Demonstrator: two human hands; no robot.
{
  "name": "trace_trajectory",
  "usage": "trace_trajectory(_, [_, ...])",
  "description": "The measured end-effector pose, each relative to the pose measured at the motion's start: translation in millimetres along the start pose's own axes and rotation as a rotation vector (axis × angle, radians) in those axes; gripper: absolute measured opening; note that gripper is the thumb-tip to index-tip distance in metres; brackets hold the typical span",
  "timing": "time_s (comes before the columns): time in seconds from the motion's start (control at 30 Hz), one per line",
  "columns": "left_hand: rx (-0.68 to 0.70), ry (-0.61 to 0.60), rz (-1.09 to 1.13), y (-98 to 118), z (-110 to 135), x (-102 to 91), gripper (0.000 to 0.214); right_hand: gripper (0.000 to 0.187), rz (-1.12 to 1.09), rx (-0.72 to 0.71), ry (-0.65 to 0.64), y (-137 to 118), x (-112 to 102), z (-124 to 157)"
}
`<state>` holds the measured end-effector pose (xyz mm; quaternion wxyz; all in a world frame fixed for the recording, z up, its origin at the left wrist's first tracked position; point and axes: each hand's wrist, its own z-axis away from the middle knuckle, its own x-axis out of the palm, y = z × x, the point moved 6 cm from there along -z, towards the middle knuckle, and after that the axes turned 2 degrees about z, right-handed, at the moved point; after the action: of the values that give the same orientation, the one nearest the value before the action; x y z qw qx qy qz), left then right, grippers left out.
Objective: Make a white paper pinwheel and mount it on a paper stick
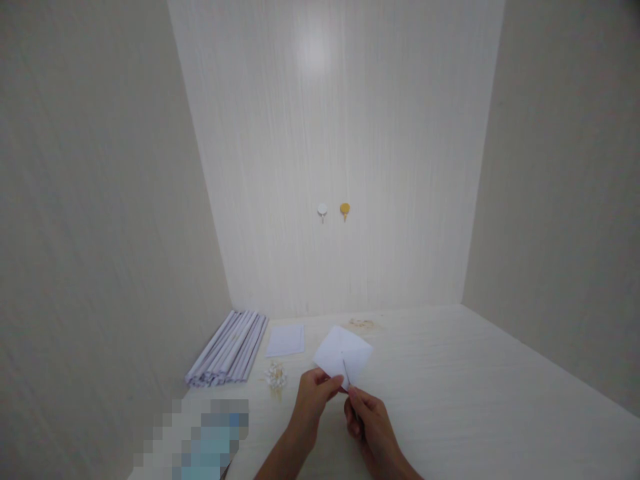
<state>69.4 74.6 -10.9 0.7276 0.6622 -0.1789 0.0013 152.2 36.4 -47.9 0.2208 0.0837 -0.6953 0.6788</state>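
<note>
A square sheet of white paper (343,343) is held above the table, turned with one corner toward me. My left hand (313,397) pinches its near left edge between thumb and fingers. My right hand (369,413) is closed around what look like scissors (346,370). One slim metal blade lies over the paper, pointing from the near corner toward the middle. The dark handles are mostly hidden in my fingers, and the other blade cannot be seen.
Rolled white paper sticks (227,350) lie piled at the left. Beside them are flat white paper squares (285,340) and a small heap of white and yellowish pieces (275,377). Tan bits (361,324) lie farther back. White (323,210) and yellow (345,209) hooks are on the back wall.
</note>
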Motion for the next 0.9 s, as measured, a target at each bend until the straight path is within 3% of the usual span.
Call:
trace_trajectory(0.53, [0.009, -0.013, 0.001, -3.3, -3.8, 0.4, 0.016, 0.040, 0.032, -0.013, 0.009, 1.7, -2.5, -0.7])
trace_trajectory(0.9, [-0.018, 0.063, 0.036, -6.6, -5.9, -6.0, 0.028, 0.041, 0.067, -0.017, -0.006, 0.7, -0.7, -0.3])
